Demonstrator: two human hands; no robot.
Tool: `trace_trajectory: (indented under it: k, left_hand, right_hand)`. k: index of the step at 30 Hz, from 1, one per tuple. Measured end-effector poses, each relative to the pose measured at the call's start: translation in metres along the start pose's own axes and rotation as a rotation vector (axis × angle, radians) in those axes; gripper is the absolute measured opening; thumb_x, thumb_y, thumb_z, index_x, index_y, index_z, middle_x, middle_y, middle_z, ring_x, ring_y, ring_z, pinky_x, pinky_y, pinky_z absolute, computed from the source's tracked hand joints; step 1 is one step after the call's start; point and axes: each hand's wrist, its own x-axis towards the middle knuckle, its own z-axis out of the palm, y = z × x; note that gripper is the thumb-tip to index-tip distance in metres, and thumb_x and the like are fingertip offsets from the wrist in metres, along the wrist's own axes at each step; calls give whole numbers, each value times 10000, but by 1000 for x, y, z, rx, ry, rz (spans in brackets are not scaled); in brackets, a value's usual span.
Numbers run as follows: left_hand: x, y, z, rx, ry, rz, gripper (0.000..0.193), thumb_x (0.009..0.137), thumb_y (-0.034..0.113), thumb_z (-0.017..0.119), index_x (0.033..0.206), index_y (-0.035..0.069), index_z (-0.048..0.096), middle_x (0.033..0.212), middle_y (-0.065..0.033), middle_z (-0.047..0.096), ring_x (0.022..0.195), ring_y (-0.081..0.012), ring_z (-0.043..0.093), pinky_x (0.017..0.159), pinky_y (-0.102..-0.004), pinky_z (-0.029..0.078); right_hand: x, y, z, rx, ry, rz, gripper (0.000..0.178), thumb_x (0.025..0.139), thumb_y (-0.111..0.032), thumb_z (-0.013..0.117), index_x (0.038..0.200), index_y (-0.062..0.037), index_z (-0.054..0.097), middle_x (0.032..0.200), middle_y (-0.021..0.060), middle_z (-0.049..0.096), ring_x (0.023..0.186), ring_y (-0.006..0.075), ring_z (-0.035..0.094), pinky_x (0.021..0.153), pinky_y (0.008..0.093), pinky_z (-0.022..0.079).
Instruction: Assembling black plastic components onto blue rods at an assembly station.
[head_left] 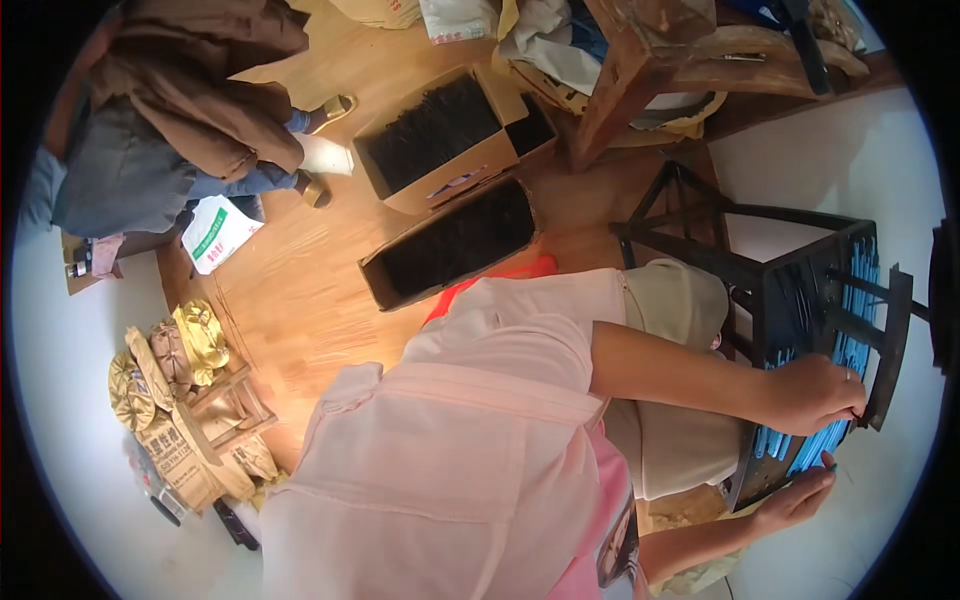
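My left hand (812, 393), a ring on one finger, is curled closed over a black metal stand (762, 310), close to a dark upright bar (893, 345) at its outer side. What the fingers grip is too small to make out. Lower down, my right hand (795, 500) has its fingertips pinched together by the stand's near corner, at the ends of several thin blue sticks (825, 440). A small dark tip shows at those fingers. More blue sticks (858, 290) lie in rows across the stand top. Thin black pieces (795, 285) lie beside them.
Two cardboard boxes, one (478, 160) behind another (450, 240), hold dark thin pieces on the wooden floor. A wooden bench (610, 105) stands beyond. Another person (150, 170) is at the upper left. Wrapped bundles (205, 340) sit on a wooden rack (235, 410). A white wall (840, 180) borders the stand.
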Motion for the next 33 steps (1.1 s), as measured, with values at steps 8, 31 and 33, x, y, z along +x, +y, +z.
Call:
trace_trajectory:
  k: [8, 31, 33]
  left_hand:
    - [22, 87, -144, -576, -128, 143, 65, 899, 57, 571, 945, 37, 612, 878, -76, 664, 750, -281, 632, 667, -387, 493]
    - [86, 198, -159, -1369, -493, 219, 30, 948, 152, 500, 920, 141, 501, 915, 50, 689, 634, -117, 560, 472, -259, 268]
    - [90, 212, -162, -1324, -523, -104, 20, 934, 154, 527, 920, 142, 522, 914, 42, 685, 632, -120, 574, 473, -261, 280]
  right_hand:
    - [-37, -16, -5, 45, 8, 28, 357, 1037, -285, 461, 985, 40, 600, 834, 30, 554, 759, 108, 492, 681, 236, 400]
    - [-82, -73, 3, 191, -56, 188, 190, 875, -167, 685, 881, 22, 659, 689, 13, 531, 577, 64, 376, 514, 230, 275]
    - [-80, -70, 1, 153, -46, 111, 202, 866, -179, 702, 885, 19, 663, 688, 18, 528, 568, 71, 381, 508, 227, 283]
